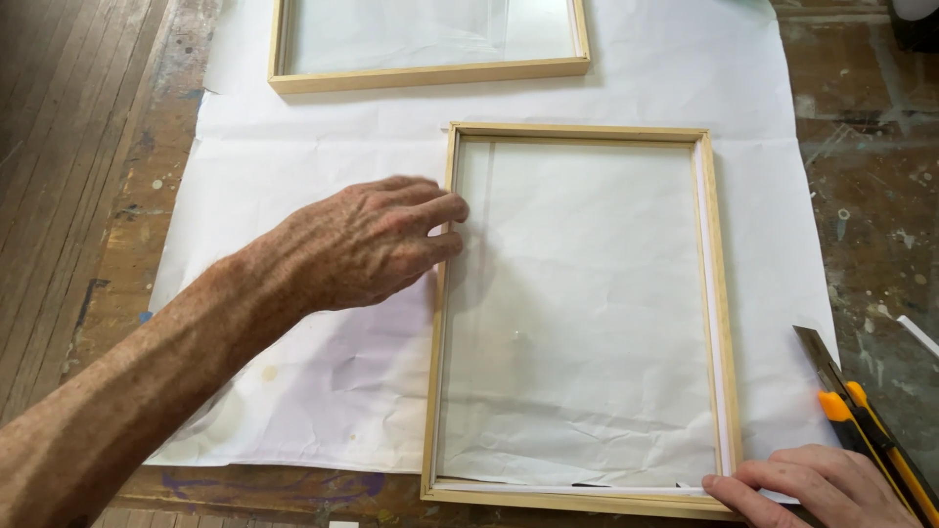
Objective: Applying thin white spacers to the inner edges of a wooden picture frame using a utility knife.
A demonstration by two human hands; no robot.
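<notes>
Two hands work at one wooden frame (pixel 719 293) lying flat on a sheet of white paper (pixel 323 372). Nearest, the right hand (pixel 822 486) sits at the frame's near right corner, fingertips pressing on the bottom rail; whether it grips the yellow and black utility knife (pixel 871 425) just beside it cannot be told, since the handle runs out of view behind the knuckles. The knife's blade points away, lying just outside the frame's right rail, near the paper's right edge.

Farther off, the left hand (pixel 367 244) reaches in from the left, fingers loosely together and closed on nothing, their tips touching the frame's left rail about midway along it. Between the hands the frame's inside shows creased paper under a clear pane, with a thin white strip along the right and bottom inner edges.

Left of the left hand, the paper lies open to its edge, then paint-spattered worktop (pixel 127 225). Beyond both hands, a second wooden frame (pixel 430 76) lies apart, cut off by the top of the view.
</notes>
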